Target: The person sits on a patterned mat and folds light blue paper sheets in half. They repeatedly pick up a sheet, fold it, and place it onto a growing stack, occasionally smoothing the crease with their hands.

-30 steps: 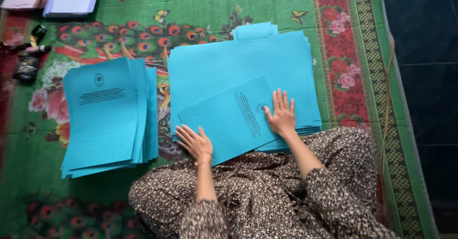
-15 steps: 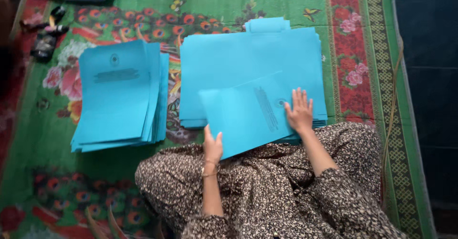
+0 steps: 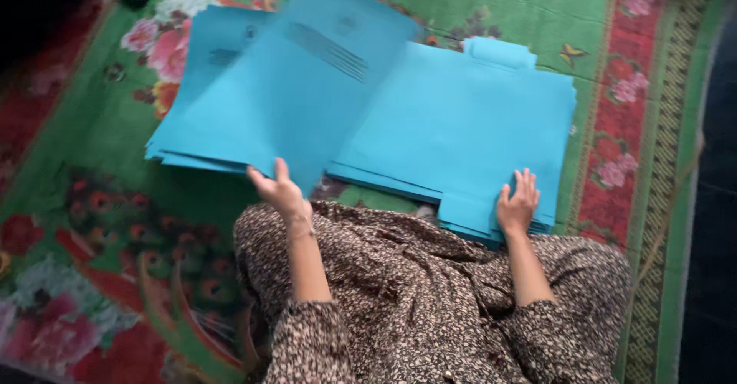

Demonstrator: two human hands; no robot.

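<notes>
Two stacks of blue folders; left hand [image 3: 280, 192] grips one lifted folder [image 3: 299, 85] at its 12 o'clock; right hand [image 3: 518, 206] lies flat on the right stack [image 3: 461, 123].

a blue paper folder [image 3: 307, 85], blurred and tilted, is lifted at its near corner above the left stack of blue folders [image 3: 207, 69]. the right stack of blue folders [image 3: 461, 131] lies flat on the carpet, tabs protruding at its far and near edges.

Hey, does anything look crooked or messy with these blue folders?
Slightly. The right stack has uneven, staggered edges under the right hand. The folder in the left hand sits tilted and motion-blurred over the left stack. No damage visible.
</notes>
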